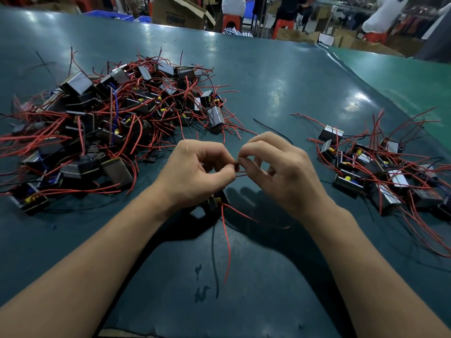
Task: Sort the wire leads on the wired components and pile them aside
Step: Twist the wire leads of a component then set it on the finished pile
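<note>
Nearest, a loose red lead (228, 250) and a black lead (214, 259) trail toward the viewer across the table (280, 98), hanging from a component (214, 202) that sits under the left wrist, mostly hidden. Above it both hands meet at mid-table: left hand (195, 172) has fingers curled, thumb and forefinger pinching red wire ends (240, 172); right hand (280, 167) likewise curled, pinching the same ends from the other side, fingertips nearly touching. Likely twisting or aligning the ends together while the part's body rests on the table, so the wires stay taut and free for both hands; exact wire count in the pinch too small to tell. Right of the hands, a smaller pile (380, 172) of components, probably the done ones set aside within easy reach. Left and farther back, a bigger tangled heap (109, 123), probably unsorted stock, so most of the job looks left. Beyond the table edge: cardboard boxes (180, 11), red stools (230, 20), blurred people.
</note>
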{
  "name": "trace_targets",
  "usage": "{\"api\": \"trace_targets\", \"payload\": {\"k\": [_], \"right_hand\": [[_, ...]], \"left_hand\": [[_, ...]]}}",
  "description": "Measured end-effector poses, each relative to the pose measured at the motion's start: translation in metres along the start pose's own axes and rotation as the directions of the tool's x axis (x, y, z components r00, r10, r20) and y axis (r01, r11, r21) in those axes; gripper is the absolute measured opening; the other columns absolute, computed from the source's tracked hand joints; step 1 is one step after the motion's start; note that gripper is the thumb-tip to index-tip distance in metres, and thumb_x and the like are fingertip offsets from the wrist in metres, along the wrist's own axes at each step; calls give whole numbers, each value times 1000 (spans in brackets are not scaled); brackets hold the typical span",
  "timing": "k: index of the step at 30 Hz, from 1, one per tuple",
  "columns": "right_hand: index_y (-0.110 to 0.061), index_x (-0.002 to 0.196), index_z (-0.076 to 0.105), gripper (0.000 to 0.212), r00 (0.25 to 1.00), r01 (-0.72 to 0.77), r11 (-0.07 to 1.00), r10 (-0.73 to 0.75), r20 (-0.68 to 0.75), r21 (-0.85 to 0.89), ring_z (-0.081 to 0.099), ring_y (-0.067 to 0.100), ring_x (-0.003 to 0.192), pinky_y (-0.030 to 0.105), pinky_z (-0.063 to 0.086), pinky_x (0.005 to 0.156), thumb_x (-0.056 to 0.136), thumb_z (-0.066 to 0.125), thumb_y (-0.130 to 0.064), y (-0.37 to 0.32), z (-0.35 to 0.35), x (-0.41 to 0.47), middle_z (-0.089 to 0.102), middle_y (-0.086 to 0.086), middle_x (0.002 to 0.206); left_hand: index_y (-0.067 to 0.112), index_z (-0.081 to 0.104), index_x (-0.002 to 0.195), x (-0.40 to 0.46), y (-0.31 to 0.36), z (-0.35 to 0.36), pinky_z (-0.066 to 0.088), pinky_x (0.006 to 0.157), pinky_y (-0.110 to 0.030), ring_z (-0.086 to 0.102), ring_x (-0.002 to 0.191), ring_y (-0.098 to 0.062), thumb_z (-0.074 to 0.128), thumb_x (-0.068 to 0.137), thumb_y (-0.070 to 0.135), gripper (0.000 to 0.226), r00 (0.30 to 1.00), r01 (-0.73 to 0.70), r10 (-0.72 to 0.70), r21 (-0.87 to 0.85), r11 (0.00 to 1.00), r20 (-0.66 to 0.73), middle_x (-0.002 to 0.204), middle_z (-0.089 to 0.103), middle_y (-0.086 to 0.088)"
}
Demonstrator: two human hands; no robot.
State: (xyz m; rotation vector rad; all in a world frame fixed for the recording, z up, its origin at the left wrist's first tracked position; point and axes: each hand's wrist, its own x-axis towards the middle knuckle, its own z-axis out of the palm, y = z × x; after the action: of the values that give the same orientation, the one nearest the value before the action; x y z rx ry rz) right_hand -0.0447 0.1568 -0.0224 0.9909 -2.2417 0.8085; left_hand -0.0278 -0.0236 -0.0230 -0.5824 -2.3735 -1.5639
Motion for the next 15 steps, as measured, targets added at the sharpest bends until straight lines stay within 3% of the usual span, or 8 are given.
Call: {"api": "trace_targets", "payload": {"k": [3, 8, 10, 12, 15], "right_hand": [[-2, 88, 68, 9, 993, -102, 990, 96, 71, 99, 54, 14, 65, 6, 34, 63, 90, 65, -10, 1, -3, 0, 61, 2, 77], [-19, 76, 58, 17, 928, -354, 907, 309, 210, 227, 47, 3, 59, 12, 35, 55, 92, 59, -24, -6, -8, 0, 52, -10, 62], [-24, 70, 55, 23, 882, -461, 872, 431, 189, 165, 44, 5, 54, 21, 35, 53, 92, 61, -26, -8, -4, 2, 50, -10, 56], [-23, 64, 52, 26, 835, -547, 835, 541, 98, 60, 46, 8, 52, 29, 37, 55, 87, 63, -27, -13, 4, 2, 51, -10, 53], [-20, 71, 57, 22, 857, -514, 847, 513, -40, -134, 55, 25, 64, 37, 46, 62, 89, 62, -31, -25, 15, -1, 59, -4, 64]], "left_hand": [[6, 73, 71, 0, 0, -2, 44, 54, -30, 54, 52, -6, 64, 74, 13, 12, 1000, -27, 27, 54, 998, 9, 54, 62, 6], [5, 74, 75, -1, -2, -2, 47, 56, -38, 62, 57, -25, 66, 77, 10, 10, 992, -125, 126, 95, 988, -3, 62, 68, -5], [7, 75, 74, -3, -2, 1, 46, 57, -39, 58, 52, -25, 67, 76, 10, 8, 979, -192, 202, 202, 960, -32, 60, 67, -2], [12, 75, 72, -4, -3, 6, 44, 66, -35, 51, 50, -15, 67, 75, 14, 8, 969, -220, 247, 351, 910, -33, 58, 64, 5], [13, 75, 73, -3, -5, 9, 40, 67, -28, 48, 49, -11, 65, 76, 17, 11, 972, -198, 233, 398, 896, -40, 58, 64, 6]]}}
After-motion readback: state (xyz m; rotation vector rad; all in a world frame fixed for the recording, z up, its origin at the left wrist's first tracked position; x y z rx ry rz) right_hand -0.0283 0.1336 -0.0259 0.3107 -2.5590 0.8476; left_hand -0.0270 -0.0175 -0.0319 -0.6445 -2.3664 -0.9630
